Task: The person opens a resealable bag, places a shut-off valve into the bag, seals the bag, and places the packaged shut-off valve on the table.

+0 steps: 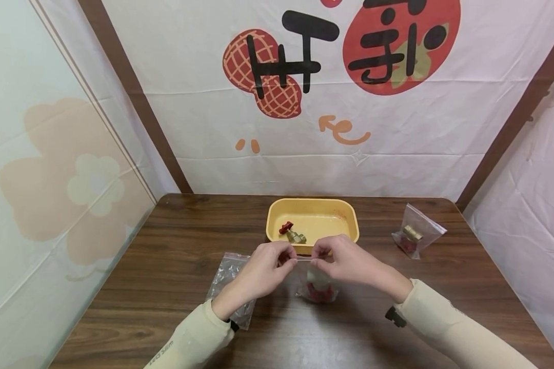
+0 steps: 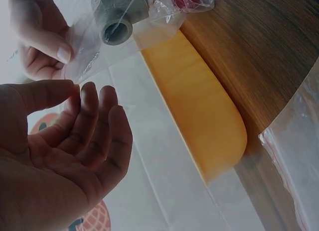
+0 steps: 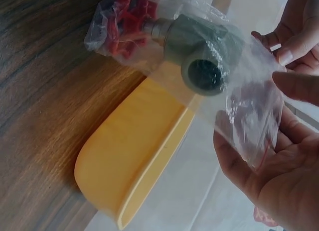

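Note:
Both hands pinch the top edge of a clear zip bag between thumb and fingers, one at each end. My left hand is at the left corner, my right hand at the right. Inside the bag is a grey-green valve with a red handwheel at the bottom. In the head view the bag hangs upright just in front of the yellow tray. A brass valve with a red handwheel lies in the tray's left part.
Flat empty zip bags lie on the wooden table, partly beneath the left forearm. At the right stands another zip bag with a brass valve inside. A printed cloth wall rises behind the table.

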{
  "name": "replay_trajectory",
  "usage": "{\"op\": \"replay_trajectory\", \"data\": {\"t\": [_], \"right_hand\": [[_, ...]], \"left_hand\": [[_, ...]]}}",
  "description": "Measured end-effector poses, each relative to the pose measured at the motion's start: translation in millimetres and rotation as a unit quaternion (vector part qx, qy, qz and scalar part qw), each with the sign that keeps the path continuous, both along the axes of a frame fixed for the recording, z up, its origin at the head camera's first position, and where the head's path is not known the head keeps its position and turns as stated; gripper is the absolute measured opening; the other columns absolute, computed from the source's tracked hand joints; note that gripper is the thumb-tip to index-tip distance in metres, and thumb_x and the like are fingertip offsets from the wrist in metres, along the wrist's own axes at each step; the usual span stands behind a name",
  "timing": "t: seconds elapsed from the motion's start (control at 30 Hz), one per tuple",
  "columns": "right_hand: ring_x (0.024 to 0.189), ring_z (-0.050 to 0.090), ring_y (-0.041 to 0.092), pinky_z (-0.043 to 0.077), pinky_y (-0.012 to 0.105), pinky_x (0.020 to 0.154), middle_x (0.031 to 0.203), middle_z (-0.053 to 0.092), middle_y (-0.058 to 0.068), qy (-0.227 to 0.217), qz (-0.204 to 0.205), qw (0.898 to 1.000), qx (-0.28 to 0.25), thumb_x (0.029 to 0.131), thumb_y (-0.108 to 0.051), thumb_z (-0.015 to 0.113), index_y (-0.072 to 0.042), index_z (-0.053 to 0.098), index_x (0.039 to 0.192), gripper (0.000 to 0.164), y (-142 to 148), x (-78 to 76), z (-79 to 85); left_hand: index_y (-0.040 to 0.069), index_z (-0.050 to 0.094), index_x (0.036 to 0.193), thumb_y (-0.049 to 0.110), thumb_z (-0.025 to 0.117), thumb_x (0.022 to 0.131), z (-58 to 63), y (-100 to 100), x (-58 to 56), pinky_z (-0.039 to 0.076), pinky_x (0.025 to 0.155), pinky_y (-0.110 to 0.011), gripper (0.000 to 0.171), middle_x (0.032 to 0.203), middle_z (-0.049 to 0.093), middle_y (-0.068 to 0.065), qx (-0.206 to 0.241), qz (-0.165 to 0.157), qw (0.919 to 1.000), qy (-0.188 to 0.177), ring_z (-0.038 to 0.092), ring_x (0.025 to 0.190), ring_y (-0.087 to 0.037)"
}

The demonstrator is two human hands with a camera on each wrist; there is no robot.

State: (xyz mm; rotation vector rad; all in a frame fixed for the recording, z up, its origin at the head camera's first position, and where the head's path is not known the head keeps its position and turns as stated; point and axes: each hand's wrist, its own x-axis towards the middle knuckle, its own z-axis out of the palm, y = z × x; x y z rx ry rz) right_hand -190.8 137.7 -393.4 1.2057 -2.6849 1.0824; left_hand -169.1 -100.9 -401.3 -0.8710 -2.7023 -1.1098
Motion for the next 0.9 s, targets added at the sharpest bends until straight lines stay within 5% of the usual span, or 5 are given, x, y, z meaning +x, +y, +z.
{"op": "replay_trajectory", "data": {"t": [0.9], "right_hand": [[0.075, 0.061, 0.005, 0.054, 0.028, 0.071, 0.079, 0.065, -0.014, -0.021, -0.018, 1.000, -0.001, 0.093, -0.008, 0.071, -0.017, 0.071, 0.085, 0.012, 11, -1.4, -4.4]], "left_hand": [[0.014, 0.068, 0.086, 0.005, 0.073, 0.095, -0.1, 0, -1.7, 0.048, 0.064, -0.027, 0.013, 0.077, 0.060, 0.010, -0.005, 0.007, 1.0000, 0.002, 0.054, 0.068, -0.006]]}}
